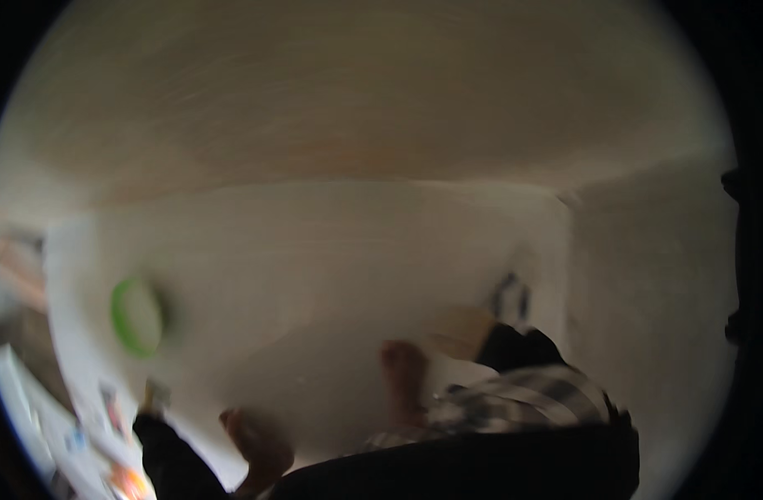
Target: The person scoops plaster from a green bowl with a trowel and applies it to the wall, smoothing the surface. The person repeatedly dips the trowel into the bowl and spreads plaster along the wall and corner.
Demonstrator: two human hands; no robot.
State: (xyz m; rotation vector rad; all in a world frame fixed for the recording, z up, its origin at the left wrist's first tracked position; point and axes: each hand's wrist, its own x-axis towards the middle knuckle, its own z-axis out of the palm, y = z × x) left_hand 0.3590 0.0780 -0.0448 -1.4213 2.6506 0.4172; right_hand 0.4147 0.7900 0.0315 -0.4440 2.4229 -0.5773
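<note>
The picture is dim and smeared by motion. At the lower left a dark sleeve ends in my left hand (157,396), a small pale blur whose fingers I cannot make out. It is nearest to a round, shallow bowl-like thing with a green rim (137,317), which stands apart from it. On the right, another dark sleeve ends at a beige, blurred shape that appears to be my right hand (463,332), perhaps gloved. Its fingers do not show. Just beyond that sleeve lies a dark, loop-shaped thing (511,297), too blurred to name.
My bare feet (405,375) are on a pale floor (298,250). Walls (648,275) close it in ahead and at the right. Checked cloth (531,396) hangs near my right arm. Blurred, brightly coloured things (127,482) lie at the lower left.
</note>
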